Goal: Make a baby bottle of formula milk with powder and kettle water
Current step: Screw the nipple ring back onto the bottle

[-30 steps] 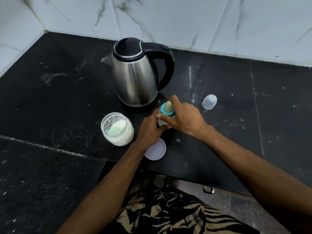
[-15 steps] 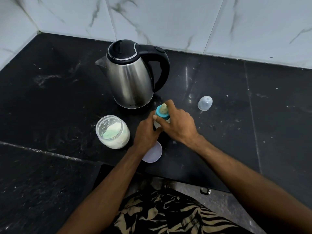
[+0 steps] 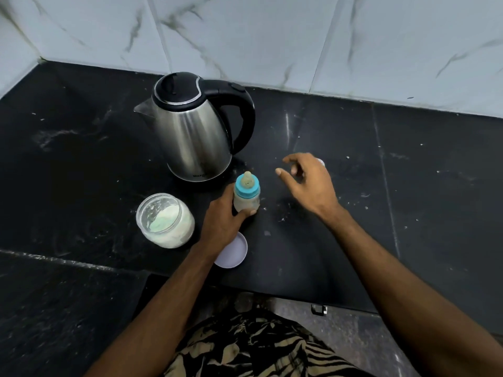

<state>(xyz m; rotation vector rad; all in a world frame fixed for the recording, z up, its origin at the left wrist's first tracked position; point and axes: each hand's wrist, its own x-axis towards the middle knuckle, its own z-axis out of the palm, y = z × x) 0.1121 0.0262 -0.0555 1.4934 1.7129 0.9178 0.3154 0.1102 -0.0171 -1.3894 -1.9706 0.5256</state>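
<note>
Standing upright on the tabletop (image 3: pixel 408 186) near the kettle (image 3: pixel 193 131), the bottle (image 3: pixel 246 198) looks filled and teat-capped; left hand (image 3: pixel 221 224) grips it, right hand (image 3: pixel 310 183) hovers open. Probably shaking and capping remain.

Brushed shiny steel kettle (image 3: pixel 194 137) with glossy black plastic lid and handle, clear plastic jar (image 3: pixel 165 219) of matt white powder, translucent plastic bottle (image 3: pixel 246 198) with blue plastic collar and rubbery beige teat, smooth matt white lid (image 3: pixel 234 252), polished black stone desk (image 3: pixel 408 186) flecked white, glossy marble-look wall tiles (image 3: pixel 245 36).
</note>
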